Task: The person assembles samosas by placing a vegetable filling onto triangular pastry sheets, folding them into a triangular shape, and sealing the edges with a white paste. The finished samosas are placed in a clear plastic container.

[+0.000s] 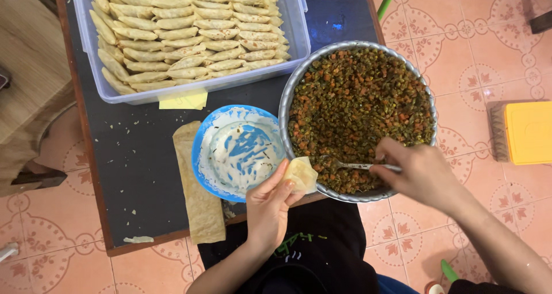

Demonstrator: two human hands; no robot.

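My left hand [269,205] holds a pale folded pastry cone [301,174] at the near rim of a large metal bowl [286,107]. The bowl is full of chopped green and orange vegetable filling [359,104]. My right hand [418,172] grips a metal spoon [352,165] whose tip digs into the filling near the cone. A blue plate [202,150] smeared with white paste sits just left of the bowl. Beside the plate lies a stack of long pastry strips [198,199].
A clear plastic tub [296,32] packed with rows of several folded pastries [190,29] stands at the back of the dark low table [135,167]. A yellow paper slip [184,101] lies under the tub's edge. A yellow box [529,132] sits on the tiled floor, right.
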